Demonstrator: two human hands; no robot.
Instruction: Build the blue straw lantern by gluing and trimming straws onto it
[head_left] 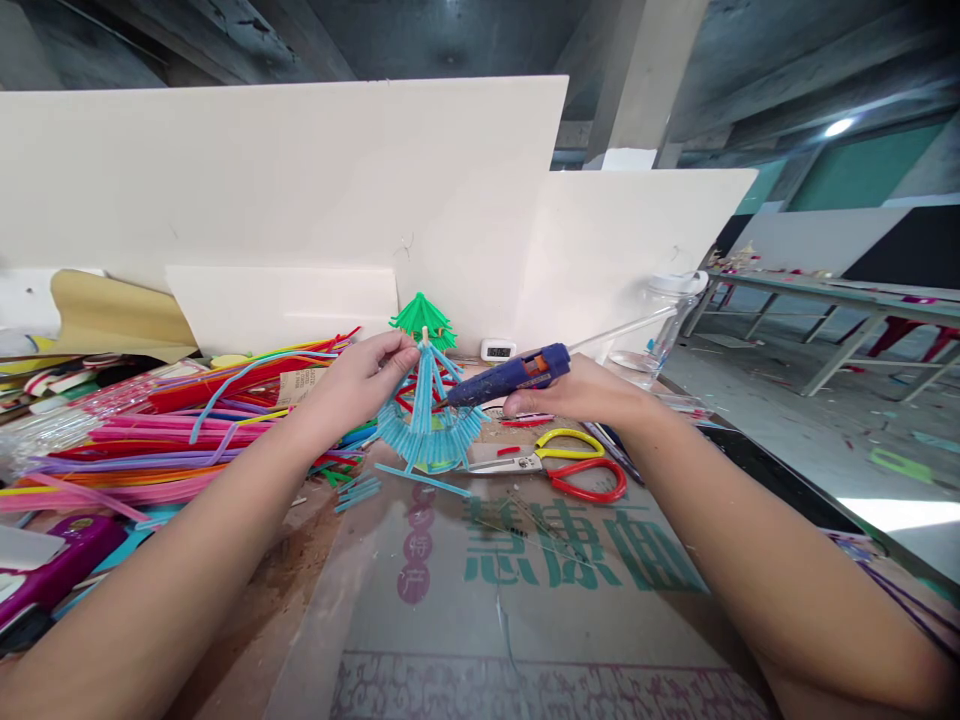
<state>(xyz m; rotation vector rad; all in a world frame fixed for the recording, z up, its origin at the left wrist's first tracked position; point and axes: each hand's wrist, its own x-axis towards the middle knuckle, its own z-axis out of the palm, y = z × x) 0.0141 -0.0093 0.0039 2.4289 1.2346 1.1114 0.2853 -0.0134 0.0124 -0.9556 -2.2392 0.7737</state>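
Note:
My left hand (358, 380) pinches the top of a small cone-shaped umbrella made of light blue straw pieces (429, 420), holding it upright on a wooden stick. My right hand (581, 393) grips a dark blue glue gun (514, 374), whose nozzle points left and touches the side of the straw umbrella. A finished green umbrella (424, 318) stands just behind, against the white board. Loose blue straw pieces (358, 490) lie on the cardboard sheet (525, 590) under my arms.
A large pile of coloured straws (172, 430) fills the left side. Scissors with a yellow and a red handle (570, 465) lie right of the umbrella. White boards (300, 190) wall the back; a small clock (497, 350) and a clear jar (667, 320) stand beside them.

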